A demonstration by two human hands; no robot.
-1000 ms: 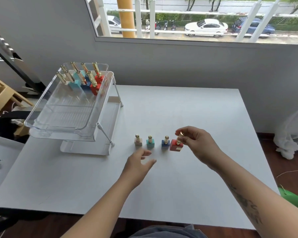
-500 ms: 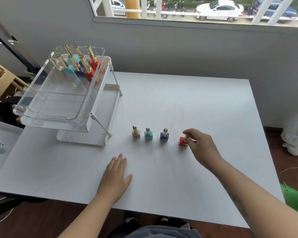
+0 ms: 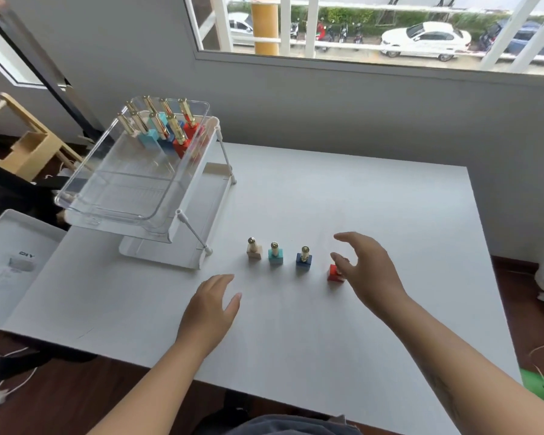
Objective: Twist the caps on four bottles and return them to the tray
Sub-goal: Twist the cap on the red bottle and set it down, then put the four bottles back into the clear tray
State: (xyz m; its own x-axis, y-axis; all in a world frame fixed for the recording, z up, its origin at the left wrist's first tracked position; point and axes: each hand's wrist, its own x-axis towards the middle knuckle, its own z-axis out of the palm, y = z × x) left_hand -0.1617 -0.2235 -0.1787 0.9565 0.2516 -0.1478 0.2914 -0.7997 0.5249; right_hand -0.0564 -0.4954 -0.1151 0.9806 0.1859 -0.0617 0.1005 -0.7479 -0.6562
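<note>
Clear tray [image 3: 113,196] holds capped bottles [image 3: 167,130] at its far end; both hands' grips spread, empty.

A white table [image 3: 374,208] bears four small bottles [image 3: 304,262] and a tray rack [image 3: 170,255].

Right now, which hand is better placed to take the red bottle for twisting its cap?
Probably the right hand: it is open directly beside the red bottle, fingers curved over it. The left hand lies on the table, farther off, below the beige bottle.
</note>
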